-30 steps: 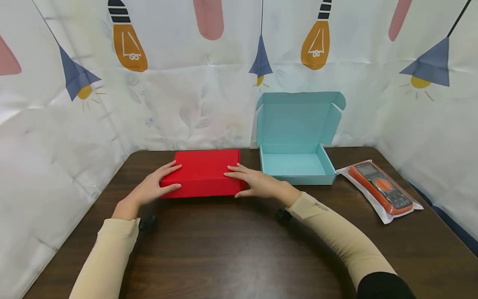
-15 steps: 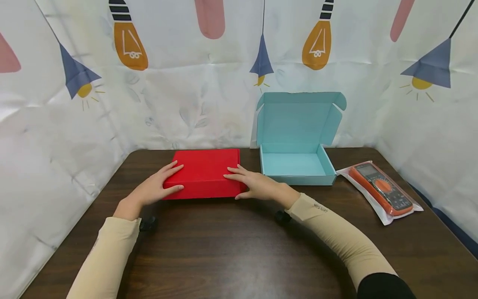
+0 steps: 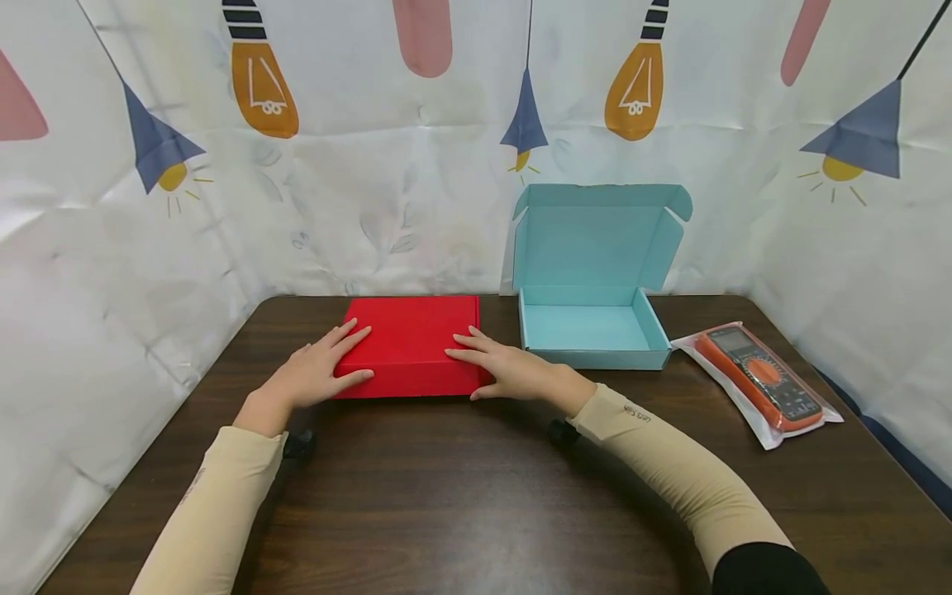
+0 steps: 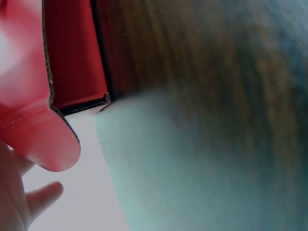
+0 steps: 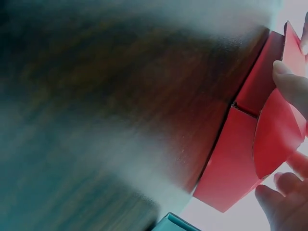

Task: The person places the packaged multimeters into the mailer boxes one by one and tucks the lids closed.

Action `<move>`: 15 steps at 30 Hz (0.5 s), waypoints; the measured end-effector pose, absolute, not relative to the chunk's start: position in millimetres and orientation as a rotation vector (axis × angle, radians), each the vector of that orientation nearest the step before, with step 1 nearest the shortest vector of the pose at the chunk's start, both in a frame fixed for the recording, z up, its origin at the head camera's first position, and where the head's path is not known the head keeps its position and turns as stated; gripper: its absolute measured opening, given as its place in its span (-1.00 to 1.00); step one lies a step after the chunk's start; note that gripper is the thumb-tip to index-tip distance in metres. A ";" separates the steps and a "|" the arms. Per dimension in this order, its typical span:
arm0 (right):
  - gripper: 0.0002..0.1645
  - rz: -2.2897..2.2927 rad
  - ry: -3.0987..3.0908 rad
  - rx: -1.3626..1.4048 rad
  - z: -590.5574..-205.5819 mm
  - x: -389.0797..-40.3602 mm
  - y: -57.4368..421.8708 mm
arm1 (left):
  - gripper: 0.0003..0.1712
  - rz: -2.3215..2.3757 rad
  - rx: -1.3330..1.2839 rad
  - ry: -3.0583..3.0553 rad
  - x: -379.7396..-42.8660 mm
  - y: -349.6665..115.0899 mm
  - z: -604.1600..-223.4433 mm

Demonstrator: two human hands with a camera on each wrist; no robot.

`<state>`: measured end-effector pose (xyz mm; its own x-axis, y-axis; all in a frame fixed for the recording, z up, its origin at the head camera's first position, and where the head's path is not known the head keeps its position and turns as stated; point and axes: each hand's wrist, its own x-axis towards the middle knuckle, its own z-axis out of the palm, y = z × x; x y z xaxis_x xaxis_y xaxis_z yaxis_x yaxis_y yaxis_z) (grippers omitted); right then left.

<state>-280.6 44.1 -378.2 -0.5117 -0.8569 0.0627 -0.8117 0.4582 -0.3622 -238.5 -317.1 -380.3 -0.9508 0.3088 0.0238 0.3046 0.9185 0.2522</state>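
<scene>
A red cardboard box [image 3: 416, 335] lies at the back of the table, left of centre. My left hand [image 3: 316, 368] rests on its left side, fingers spread over the lid and thumb on the front. At the opposite end, my right hand [image 3: 513, 368] touches the box's right front corner with loosely extended fingers. In the left wrist view, a rounded side flap [image 4: 50, 139] of the lid hangs outside the box wall. The right wrist view shows my thumb [image 5: 291, 86] against the lid's front, beside another rounded flap [image 5: 276, 137]. Both palms are largely hidden.
A light blue box [image 3: 587, 326] stands with its lid raised, right of the red box. Farther right lies an orange and black multimeter [image 3: 762, 372] in a clear bag. A printed curtain [image 3: 446, 207] hangs along the dark wooden table's [image 3: 439, 496] back edge.
My left hand has shifted slightly right, and the red box's left front corner has moved a little right with it. My right hand stays almost still at the right corner.
</scene>
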 end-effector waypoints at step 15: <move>0.13 -0.412 2.520 -1.364 -371.4 -288.6 29.2 | 0.04 0.309 0.550 3.071 -244.0 -306.3 -377.4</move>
<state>-288.6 29.2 -371.4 -0.5326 -0.8426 -0.0803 -0.7732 0.5229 -0.3588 -244.0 -306.3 -377.4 -0.9384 0.3444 0.0278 0.3430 0.9190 0.1941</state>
